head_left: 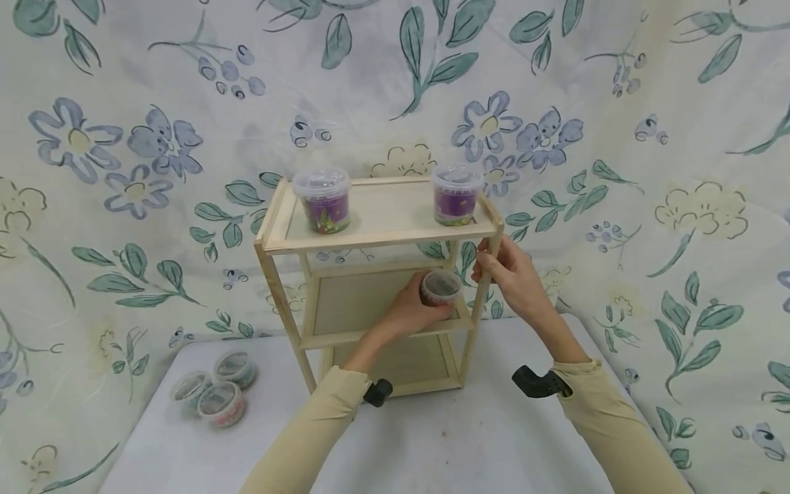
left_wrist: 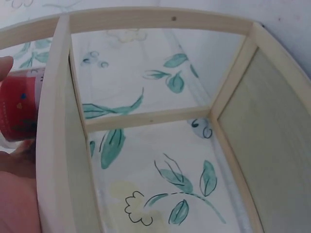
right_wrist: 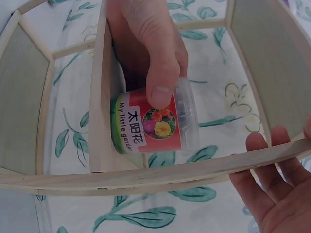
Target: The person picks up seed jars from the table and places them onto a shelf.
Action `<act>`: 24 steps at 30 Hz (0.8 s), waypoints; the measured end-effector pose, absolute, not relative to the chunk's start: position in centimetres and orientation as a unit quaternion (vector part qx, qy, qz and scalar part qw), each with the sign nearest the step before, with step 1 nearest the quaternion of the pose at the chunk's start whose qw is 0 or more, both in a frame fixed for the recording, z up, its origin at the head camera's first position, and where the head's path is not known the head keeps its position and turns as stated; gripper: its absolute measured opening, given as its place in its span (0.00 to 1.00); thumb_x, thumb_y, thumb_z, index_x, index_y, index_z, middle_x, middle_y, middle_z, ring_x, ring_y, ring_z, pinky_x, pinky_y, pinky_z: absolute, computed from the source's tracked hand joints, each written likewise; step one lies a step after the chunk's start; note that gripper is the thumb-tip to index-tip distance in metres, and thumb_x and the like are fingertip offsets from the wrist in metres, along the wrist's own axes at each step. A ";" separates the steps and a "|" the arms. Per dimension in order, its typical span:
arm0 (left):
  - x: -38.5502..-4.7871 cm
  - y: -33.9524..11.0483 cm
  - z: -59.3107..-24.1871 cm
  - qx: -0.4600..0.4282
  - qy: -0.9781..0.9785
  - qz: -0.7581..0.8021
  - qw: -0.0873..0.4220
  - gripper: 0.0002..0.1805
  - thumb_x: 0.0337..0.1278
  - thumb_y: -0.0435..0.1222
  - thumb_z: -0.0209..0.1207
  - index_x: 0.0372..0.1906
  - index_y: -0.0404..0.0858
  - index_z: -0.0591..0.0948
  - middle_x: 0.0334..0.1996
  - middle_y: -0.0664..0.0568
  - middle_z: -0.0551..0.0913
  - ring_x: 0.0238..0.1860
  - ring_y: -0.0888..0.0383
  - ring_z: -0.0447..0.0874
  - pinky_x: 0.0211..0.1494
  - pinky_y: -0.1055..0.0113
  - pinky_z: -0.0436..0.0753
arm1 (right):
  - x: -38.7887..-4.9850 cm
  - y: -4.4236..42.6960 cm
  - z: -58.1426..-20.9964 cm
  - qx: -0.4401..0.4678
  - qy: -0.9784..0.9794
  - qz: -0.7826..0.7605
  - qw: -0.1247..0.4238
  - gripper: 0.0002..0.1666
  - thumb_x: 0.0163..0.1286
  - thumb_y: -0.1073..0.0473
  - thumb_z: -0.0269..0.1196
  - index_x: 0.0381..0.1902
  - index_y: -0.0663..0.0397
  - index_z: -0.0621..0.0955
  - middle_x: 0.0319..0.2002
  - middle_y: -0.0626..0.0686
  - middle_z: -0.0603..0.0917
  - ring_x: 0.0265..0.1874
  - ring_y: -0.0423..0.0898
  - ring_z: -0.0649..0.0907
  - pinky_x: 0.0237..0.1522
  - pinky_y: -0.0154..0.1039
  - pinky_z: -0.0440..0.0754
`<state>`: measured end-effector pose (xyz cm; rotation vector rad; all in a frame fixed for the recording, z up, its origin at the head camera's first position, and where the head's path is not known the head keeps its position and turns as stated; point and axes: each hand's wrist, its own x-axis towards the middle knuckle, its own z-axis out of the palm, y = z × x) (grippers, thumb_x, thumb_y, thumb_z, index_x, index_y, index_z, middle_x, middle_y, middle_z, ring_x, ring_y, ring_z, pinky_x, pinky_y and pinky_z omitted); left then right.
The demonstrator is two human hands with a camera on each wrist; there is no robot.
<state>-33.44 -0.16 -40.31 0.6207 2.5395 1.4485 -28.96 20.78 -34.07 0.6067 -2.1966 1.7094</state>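
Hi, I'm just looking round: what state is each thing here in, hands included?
Left hand: holding the red-labelled cup.
Right hand: holding the right front post.
Red-labelled cup: lidded, upright at the middle shelf.
Wooden shelf unit: standing on the table.
Two purple-labelled cups: lidded, upright on top.
Three other cups: upright, grouped on the table.

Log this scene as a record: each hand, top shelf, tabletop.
Left hand: grips a red-labelled cup at the middle shelf
Right hand: holds the wooden rack's right front post
Top shelf: one purple-labelled cup at left, another at right
Tabletop: three cups grouped left of the rack
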 end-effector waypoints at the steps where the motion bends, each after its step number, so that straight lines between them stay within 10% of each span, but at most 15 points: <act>1: -33.4 -0.3 -40.3 0.207 0.846 0.485 0.077 0.47 0.52 0.49 0.69 0.74 0.43 0.60 0.64 0.44 0.73 0.63 0.47 0.73 0.64 0.50 0.73 | -29.0 20.7 -34.1 0.211 -0.763 0.593 0.146 0.13 0.77 0.63 0.51 0.49 0.71 0.69 0.33 0.63 0.77 0.31 0.52 0.83 0.39 0.37 0.85; 24: -30.8 -5.2 -39.5 0.226 0.798 0.558 0.029 0.45 0.52 0.37 0.70 0.74 0.38 0.61 0.65 0.46 0.76 0.65 0.50 0.73 0.70 0.54 0.68 | -28.8 20.7 -34.1 0.212 -0.759 0.597 0.150 0.13 0.78 0.63 0.51 0.49 0.72 0.69 0.31 0.57 0.78 0.30 0.47 0.84 0.38 0.37 0.86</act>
